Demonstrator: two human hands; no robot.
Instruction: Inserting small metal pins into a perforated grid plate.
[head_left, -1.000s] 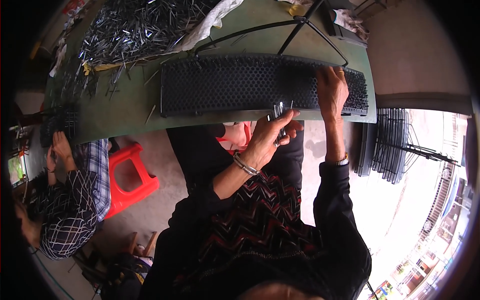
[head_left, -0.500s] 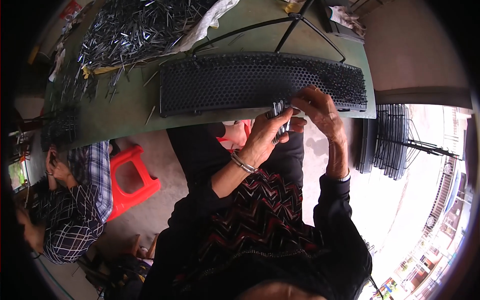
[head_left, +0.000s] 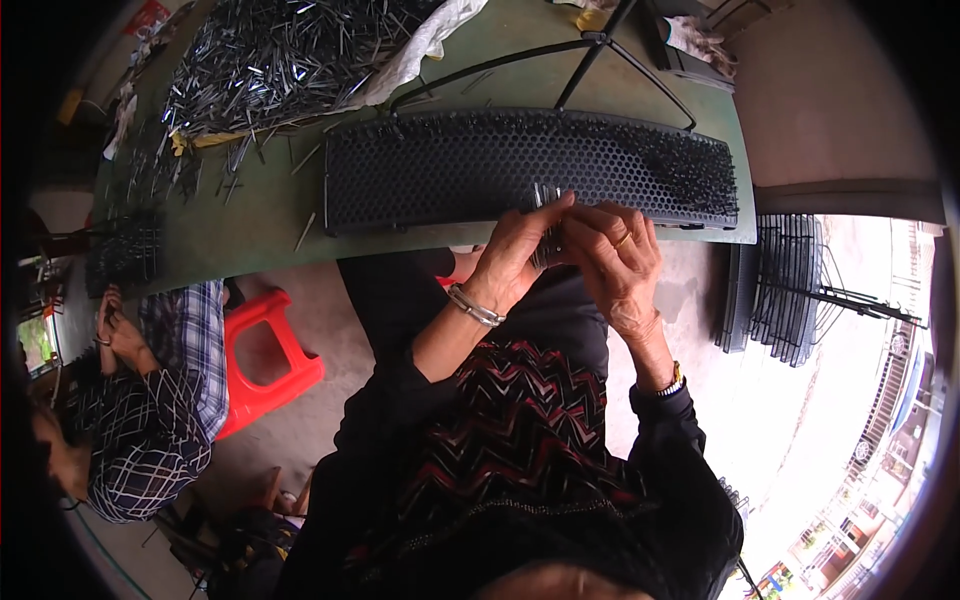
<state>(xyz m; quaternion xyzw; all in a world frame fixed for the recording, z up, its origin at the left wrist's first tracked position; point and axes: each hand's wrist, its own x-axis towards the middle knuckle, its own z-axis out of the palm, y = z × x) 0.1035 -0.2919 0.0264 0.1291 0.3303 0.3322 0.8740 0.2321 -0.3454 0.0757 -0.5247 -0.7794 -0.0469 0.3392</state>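
Above my lap, at the near edge of the table, my left hand [head_left: 512, 252] is closed round a small bundle of thin metal strips [head_left: 547, 194], whose shiny ends poke up past the thumb. My right hand [head_left: 618, 252] meets the bundle from the right, its fingers bent and pressed together against it; the fingertips are partly hidden. Just beyond both hands lies a long black perforated panel [head_left: 440, 170], full of small round holes. Many short dark pieces stand in the holes along its far side and right end.
A big heap of loose strips [head_left: 280, 70] lies on a white sheet [head_left: 425, 40] at the far left of the green table [head_left: 240, 215]. Black rods [head_left: 575, 80] rise behind the panel. Stacked black panels [head_left: 785, 285] stand at right. Near a red stool [head_left: 265, 350], another person [head_left: 150, 430] sits left.
My right hand has come down and left, closing onto the bundle. My left hand has shifted slightly left, and the strips are now more covered by fingers.
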